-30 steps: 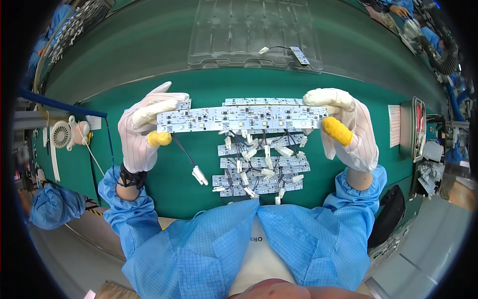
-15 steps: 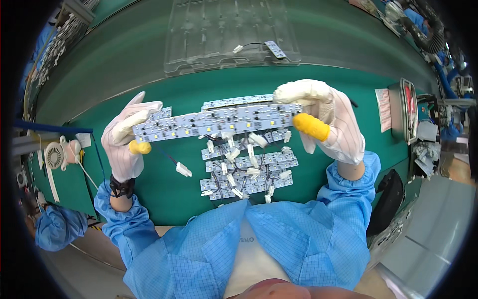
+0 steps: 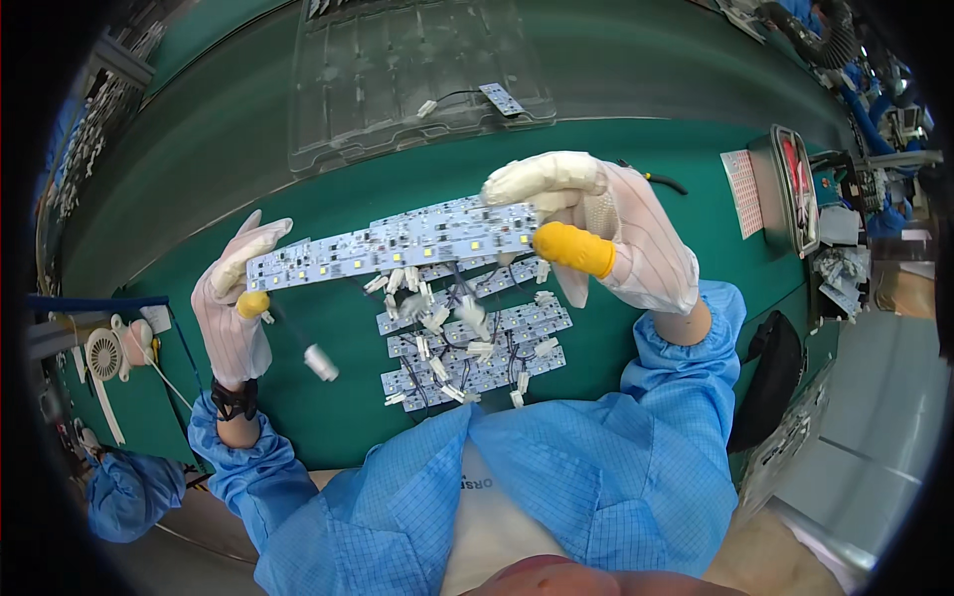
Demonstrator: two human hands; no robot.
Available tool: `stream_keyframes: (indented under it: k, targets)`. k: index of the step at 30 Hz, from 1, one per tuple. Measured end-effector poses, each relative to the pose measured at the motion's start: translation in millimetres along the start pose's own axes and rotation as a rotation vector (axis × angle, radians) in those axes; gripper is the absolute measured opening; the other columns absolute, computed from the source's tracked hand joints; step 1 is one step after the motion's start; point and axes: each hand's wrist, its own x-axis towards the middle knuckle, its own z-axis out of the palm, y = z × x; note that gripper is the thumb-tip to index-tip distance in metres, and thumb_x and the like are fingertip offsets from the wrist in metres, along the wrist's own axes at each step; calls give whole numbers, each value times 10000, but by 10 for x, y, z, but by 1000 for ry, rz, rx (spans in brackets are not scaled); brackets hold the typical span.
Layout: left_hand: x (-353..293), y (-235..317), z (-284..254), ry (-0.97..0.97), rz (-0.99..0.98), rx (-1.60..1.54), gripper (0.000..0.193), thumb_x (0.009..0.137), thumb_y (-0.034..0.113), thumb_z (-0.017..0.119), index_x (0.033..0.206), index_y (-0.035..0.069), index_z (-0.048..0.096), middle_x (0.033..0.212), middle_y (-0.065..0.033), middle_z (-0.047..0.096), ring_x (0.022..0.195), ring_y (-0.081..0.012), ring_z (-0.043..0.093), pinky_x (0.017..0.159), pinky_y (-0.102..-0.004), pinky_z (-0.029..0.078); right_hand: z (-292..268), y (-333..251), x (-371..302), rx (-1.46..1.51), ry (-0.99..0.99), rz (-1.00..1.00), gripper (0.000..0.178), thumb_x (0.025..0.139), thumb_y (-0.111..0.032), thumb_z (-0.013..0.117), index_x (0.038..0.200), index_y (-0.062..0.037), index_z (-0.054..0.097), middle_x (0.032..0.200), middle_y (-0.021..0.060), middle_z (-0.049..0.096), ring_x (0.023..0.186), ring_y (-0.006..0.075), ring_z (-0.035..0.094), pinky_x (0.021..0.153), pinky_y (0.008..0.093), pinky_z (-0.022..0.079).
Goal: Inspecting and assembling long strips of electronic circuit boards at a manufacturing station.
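A long white LED circuit board (image 3: 393, 250) is held up across the bench by both gloved hands. My left hand (image 3: 237, 313) pinches its left end, a yellow cover on the thumb. My right hand (image 3: 626, 233) grips the other end, its yellow-covered thumb against the near face and the fingers behind. From the board's left part hangs a wire with a white connector (image 3: 320, 363), smeared by motion. Below and partly behind it, rows of similar LED boards (image 3: 537, 323) with short wires and white plugs lie on the green mat (image 3: 328, 422).
A clear plastic tray (image 3: 343, 89) at the back carries a small wired LED board (image 3: 502, 99). At right are a metal box (image 3: 795, 189), a printed sheet (image 3: 740, 194) and a black pouch (image 3: 770, 382). A small fan (image 3: 104, 353) and another person's blue sleeve (image 3: 134, 494) are at left.
The view has shifted, so most of the bench appears farther left. Both hands keep the LED board, now a little more tilted with its left end lower. The hanging connector has swung.
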Motion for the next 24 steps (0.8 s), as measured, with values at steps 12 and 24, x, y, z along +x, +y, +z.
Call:
stream_keyframes:
  k: [12,24]
  targets:
    - [-44,85,-72,75,172,-147,355,750,248,704,1004,3,658,1003,-164,671,947,-280,649,1007,-494,392,114,10,59,106,112,77,842,683,-609,697,1160,62,524,978,88,600,456,58,480,446,178,359]
    - [-116,151,-128,8,256,-117,463,783,407,670,1019,10,649,986,-200,667,957,-312,648,999,-525,378,120,154,118,31,142,-23,407,840,-238,590,1136,38,552,754,44,579,448,43,428,503,179,299]
